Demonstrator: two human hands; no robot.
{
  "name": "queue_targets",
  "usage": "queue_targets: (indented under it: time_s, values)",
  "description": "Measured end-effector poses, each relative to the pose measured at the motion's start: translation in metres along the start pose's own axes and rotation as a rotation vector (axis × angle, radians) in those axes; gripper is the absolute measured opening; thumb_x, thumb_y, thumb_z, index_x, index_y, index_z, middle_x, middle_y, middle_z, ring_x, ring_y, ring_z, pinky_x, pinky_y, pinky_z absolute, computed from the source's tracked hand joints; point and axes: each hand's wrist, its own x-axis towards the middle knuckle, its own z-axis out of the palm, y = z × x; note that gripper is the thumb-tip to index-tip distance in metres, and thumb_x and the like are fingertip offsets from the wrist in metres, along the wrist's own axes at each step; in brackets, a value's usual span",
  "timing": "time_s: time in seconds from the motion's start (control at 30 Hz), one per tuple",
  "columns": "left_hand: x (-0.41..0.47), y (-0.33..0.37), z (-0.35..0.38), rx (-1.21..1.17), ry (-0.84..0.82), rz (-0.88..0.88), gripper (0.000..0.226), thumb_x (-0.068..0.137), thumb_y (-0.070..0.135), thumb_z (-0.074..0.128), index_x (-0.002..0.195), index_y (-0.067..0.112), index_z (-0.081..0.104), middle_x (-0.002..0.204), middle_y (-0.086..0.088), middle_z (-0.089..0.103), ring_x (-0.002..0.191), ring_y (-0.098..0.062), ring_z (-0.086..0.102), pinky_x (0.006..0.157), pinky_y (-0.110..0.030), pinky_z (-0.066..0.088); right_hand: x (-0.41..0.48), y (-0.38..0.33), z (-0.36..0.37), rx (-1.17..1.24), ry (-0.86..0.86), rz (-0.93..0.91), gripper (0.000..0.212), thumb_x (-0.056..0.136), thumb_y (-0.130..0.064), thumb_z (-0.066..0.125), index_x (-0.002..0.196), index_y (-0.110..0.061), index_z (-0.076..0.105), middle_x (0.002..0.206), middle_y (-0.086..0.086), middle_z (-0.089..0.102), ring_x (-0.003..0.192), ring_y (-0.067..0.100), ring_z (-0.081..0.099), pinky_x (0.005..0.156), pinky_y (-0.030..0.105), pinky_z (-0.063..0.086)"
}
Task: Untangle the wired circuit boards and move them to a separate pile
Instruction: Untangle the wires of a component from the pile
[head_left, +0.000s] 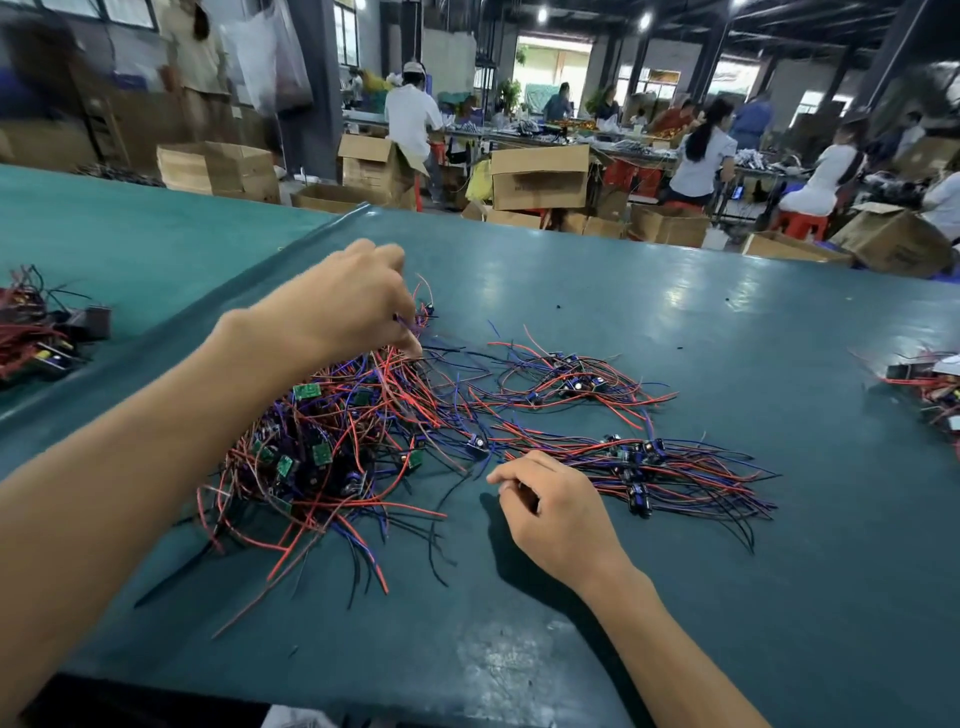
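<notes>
Head view, left hand (337, 306) pinching tangled wires (353, 431), right hand (550, 509) curled, hold unclear, sorted pile (675, 467) crosswise

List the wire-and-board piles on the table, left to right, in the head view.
left-edge bundle → tangled pile → sorted boards → right-edge bundle

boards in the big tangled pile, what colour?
The boards are green, seen best in the head view.
</notes>
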Motion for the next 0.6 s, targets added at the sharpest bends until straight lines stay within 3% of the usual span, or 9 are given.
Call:
queue_targets:
  time_s: [0.13,0.27,0.33,0.43,0.53,0.6]
  values:
    - [0.006,-0.001,-0.013,0.005,-0.052,-0.045,0.037,0.082,0.052,0.074,0.095,0.019,0.081,0.095,-0.007,0.057,0.089,-0.03,0.058,0.075,-0.034,0.043,-0.001,0.001,-0.001,0.013,-0.007,0.009,0.017,0.089,-0.006,0.062,0.093,-0.017,0.075,0.087,-0.007,0.067,0.066,0.012,0.055,0.067,0.032,0.049]
    - [0.007,0.002,-0.016,-0.078,0.009,-0.087,0.05,0.087,0.061,0.061,0.079,0.013,0.073,0.075,-0.003,0.059,0.074,-0.029,0.057,0.068,-0.035,0.047,-0.001,-0.001,-0.001,0.016,-0.012,0.005,0.018,0.089,-0.006,0.062,0.094,-0.017,0.075,0.089,-0.007,0.068,0.067,0.011,0.055,0.067,0.032,0.049]
    - [0.008,0.004,-0.018,-0.314,0.104,-0.104,0.048,0.09,0.056,0.06,0.077,0.012,0.072,0.068,-0.001,0.068,0.064,-0.022,0.065,0.061,-0.029,0.052,-0.001,-0.001,-0.002,0.021,-0.011,0.003,0.018,0.09,-0.006,0.062,0.095,-0.017,0.075,0.089,-0.007,0.067,0.066,0.011,0.055,0.067,0.033,0.049]
    - [0.006,0.016,-0.02,-0.829,0.139,-0.214,0.046,0.094,0.053,0.058,0.081,0.013,0.075,0.063,0.0,0.07,0.045,-0.01,0.059,0.043,-0.016,0.041,-0.001,0.0,-0.002,0.027,-0.012,0.002,0.018,0.09,-0.007,0.061,0.095,-0.017,0.075,0.089,-0.006,0.067,0.068,0.014,0.058,0.067,0.035,0.05]
    - [-0.001,0.032,-0.014,-1.356,-0.057,-0.329,0.051,0.096,0.051,0.056,0.094,0.005,0.077,0.069,-0.004,0.067,0.046,-0.007,0.049,0.045,-0.017,0.039,-0.002,0.0,-0.002,0.031,-0.011,0.002,0.017,0.09,-0.008,0.062,0.096,-0.016,0.075,0.088,-0.004,0.068,0.07,0.018,0.06,0.068,0.037,0.05]
    - [-0.008,0.04,-0.007,-1.601,-0.22,-0.349,0.048,0.095,0.045,0.058,0.107,0.002,0.075,0.082,-0.005,0.069,0.055,-0.005,0.053,0.051,-0.017,0.044,-0.001,0.001,-0.002,0.045,-0.001,0.009,0.017,0.09,-0.007,0.062,0.096,-0.016,0.075,0.087,-0.003,0.068,0.067,0.017,0.059,0.066,0.037,0.05]
